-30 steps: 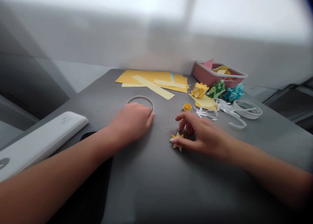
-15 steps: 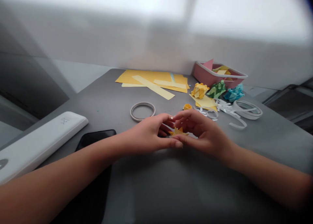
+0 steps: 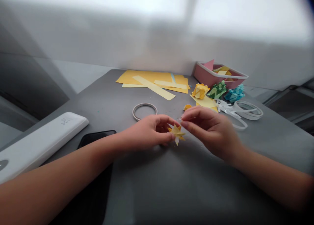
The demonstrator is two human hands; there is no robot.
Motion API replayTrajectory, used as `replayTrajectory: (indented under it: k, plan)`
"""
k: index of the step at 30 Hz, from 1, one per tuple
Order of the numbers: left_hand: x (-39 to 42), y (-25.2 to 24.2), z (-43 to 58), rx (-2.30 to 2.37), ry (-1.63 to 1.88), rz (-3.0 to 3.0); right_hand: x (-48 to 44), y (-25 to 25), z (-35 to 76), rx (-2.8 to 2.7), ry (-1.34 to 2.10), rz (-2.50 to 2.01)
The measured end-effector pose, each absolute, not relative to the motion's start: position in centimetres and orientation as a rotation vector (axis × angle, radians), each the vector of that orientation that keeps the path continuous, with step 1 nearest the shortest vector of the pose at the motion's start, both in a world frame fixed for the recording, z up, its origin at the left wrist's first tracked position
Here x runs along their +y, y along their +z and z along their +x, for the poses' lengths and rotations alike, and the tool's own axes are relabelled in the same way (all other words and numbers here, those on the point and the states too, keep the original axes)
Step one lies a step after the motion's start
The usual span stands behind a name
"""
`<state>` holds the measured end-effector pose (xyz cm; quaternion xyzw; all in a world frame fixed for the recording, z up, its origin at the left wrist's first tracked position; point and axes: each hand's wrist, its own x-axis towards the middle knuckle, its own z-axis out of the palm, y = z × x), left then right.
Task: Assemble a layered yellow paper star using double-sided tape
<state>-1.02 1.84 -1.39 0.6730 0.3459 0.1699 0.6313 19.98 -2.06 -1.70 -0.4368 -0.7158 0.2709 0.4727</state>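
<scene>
A small yellow paper star [image 3: 176, 132] is lifted a little above the grey table [image 3: 171, 185]. My left hand [image 3: 147, 133] pinches it from the left between thumb and fingers. My right hand [image 3: 211, 130] meets it from the right, fingertips pinched at the star's upper edge. A white tape ring [image 3: 144, 111] lies flat just behind my left hand.
Yellow paper sheets and strips [image 3: 153, 80] lie at the back. A pink basket [image 3: 219, 75] holds paper; folded yellow [image 3: 200, 90], green [image 3: 217, 89] and teal [image 3: 235, 93] paper shapes sit before it. White backing strips [image 3: 245, 112] curl at right. A white device [image 3: 36, 143] and black phone [image 3: 90, 185] lie at left.
My left hand left the tape ring and came over to the star. Both hands lifted the star off the table, and my right hand's fingers closed on it.
</scene>
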Motion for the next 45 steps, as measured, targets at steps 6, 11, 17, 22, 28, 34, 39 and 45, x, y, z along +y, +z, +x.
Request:
replayTrajectory:
  k: [6,11,17,22,28,34,39,45]
  plan:
    - [1.7,-0.9,-0.8,0.953,0.488,1.369,-2.3,-1.7,20.1,-1.602,0.650,-1.125]
    - [1.5,-0.4,-0.7,0.923,0.604,1.204,-2.8,-1.4,19.9,-1.690,0.588,-1.031]
    - [1.6,-0.4,-0.7,0.890,0.597,1.302,-3.0,-1.4,19.8,-1.793,0.615,-0.980]
    - [1.5,-0.3,-0.8,0.882,0.616,1.396,-2.8,-2.0,19.8,-1.835,0.665,-0.973]
    - [1.5,-0.4,-0.7,0.888,0.659,1.428,-2.7,-2.7,20.0,-1.892,0.525,-1.116]
    - [1.5,-0.6,-0.7,0.859,0.699,1.485,-2.9,-2.6,19.9,-1.880,0.531,-1.151]
    - [1.4,-0.7,-0.7,0.847,0.726,1.584,-2.9,-2.5,19.9,-1.874,0.547,-1.169]
    - [1.2,-0.8,-0.8,0.817,0.732,1.683,-2.7,-2.5,19.8,-1.854,0.592,-1.182]
